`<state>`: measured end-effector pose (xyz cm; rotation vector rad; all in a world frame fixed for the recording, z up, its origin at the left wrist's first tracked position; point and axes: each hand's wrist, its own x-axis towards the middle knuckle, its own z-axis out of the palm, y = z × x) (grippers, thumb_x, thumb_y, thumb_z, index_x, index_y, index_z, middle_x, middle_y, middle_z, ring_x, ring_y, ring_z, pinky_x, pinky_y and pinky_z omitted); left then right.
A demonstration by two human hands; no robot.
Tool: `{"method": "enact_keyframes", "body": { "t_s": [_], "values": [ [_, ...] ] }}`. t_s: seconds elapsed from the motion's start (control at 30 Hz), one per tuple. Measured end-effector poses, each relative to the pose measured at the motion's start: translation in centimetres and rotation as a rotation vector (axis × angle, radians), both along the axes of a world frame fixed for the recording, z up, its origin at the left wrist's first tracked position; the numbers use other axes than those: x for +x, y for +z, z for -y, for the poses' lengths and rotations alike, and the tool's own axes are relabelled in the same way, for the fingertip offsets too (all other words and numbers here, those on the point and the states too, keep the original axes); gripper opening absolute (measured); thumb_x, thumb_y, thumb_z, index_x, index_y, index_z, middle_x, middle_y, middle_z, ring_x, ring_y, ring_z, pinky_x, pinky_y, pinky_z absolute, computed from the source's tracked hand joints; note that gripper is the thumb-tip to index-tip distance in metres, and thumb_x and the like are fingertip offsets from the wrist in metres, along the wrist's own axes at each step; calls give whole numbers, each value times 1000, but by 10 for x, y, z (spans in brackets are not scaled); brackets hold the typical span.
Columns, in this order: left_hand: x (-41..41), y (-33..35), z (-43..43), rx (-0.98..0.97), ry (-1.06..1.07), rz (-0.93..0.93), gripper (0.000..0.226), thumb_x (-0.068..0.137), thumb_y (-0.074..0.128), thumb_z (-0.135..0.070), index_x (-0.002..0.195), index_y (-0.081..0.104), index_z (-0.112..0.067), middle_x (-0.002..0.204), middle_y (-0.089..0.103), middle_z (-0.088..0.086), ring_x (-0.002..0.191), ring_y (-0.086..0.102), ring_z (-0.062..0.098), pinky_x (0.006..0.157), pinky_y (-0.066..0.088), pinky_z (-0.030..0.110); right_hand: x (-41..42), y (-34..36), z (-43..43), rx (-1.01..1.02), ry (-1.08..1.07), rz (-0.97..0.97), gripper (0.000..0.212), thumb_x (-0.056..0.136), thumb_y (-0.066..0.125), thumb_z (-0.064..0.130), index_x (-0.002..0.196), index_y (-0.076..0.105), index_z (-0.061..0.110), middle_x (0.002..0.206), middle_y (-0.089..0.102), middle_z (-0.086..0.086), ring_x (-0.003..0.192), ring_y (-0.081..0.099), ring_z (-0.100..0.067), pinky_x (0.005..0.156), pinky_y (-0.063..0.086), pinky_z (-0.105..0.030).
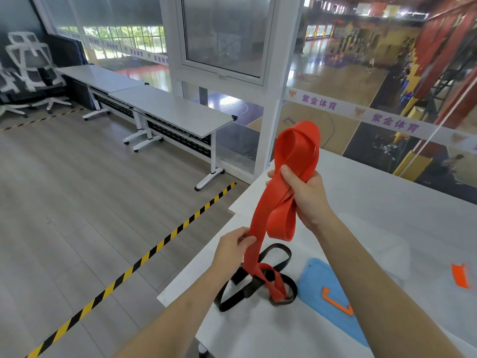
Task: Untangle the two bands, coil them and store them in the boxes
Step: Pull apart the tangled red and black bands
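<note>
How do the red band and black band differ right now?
The red band is mostly lifted off the white table; the black band lies on it. The right hand grips the red band's bunched loops and the left hand pinches its hanging run; no hand holds the black band. Both are flat bands, tangled together low down.

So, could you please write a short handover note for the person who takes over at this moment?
Right grip: raised, holds gathered loops of the red band.
Left grip: pinches the same band lower down.
Black band: lies on the white table, tangled with the red band's lower end.
Blue box: on the table, right of the tangle; both bands are outside it.
Done: part of the red band is gathered.
Left: free the tangle, coil both bands, store them in the boxes.
</note>
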<state>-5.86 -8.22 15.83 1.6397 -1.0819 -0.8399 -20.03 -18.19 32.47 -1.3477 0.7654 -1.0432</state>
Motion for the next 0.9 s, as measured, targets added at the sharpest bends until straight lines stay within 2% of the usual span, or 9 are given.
{"method": "enact_keyframes", "body": {
  "t_s": [0.07,0.17,0.27,0.33,0.43,0.53,0.63,0.73,0.9],
  "values": [
    [4,1,-1,14,35,-38,16,101,67,-22,105,78,-32,96,80,-14,92,74,5,90,59,28,-6,-2,7,-48,-58,-104,21,103,64,19,123,64,12,99,82,-8,93,80,-28,85,65,-43],
    [10,2,-3,18,90,-157,25,101,68,-15,97,78,-38,94,81,-9,94,77,16,94,63,42,-18,-14,20,-231,-145,-422,24,104,60,23,128,57,19,104,77,-2,90,76,-15,82,60,-33],
    [19,8,-2,20,151,-291,19,101,67,-11,108,80,-23,99,82,1,100,77,26,94,63,50,-25,-36,27,-440,-119,-743,20,106,56,25,125,52,22,98,70,-1,85,69,-24,78,55,-42],
    [24,16,0,10,179,-352,19,102,64,-8,115,78,-12,104,81,7,103,76,28,91,64,47,-28,-53,27,-508,-76,-890,19,105,55,22,124,51,21,96,69,-4,83,68,-28,74,52,-40],
    [28,31,-2,-38,192,-400,17,103,63,-9,111,79,-11,105,79,13,101,77,27,79,66,35,-27,-79,18,-482,-17,-995,22,105,53,22,126,50,22,95,66,-1,81,63,-25,71,47,-37],
    [30,40,-3,-74,235,-453,18,104,61,-9,110,77,-11,105,80,12,98,78,25,76,66,34,-23,-106,7,-349,58,-921,18,104,55,24,122,54,24,96,70,1,85,68,-23,75,53,-39],
    [26,49,-3,-100,227,-483,19,106,58,-10,110,77,-11,105,80,13,94,77,28,72,66,36,-20,-119,-5,-146,116,-632,21,102,65,30,121,62,23,105,75,7,93,73,-8,82,53,-28],
    [20,59,1,-111,197,-459,17,104,63,-14,110,79,-15,106,80,11,97,77,35,78,67,48,-14,-119,-17,36,194,-382,29,97,73,31,124,68,23,108,80,3,100,77,-8,91,61,-31],
    [21,71,6,-139,161,-490,15,101,66,-12,112,78,-13,107,80,7,96,77,26,84,66,45,-5,-117,-22,51,217,-319,40,92,78,35,130,64,31,118,78,6,109,75,-12,95,60,-35]
  ]
}}
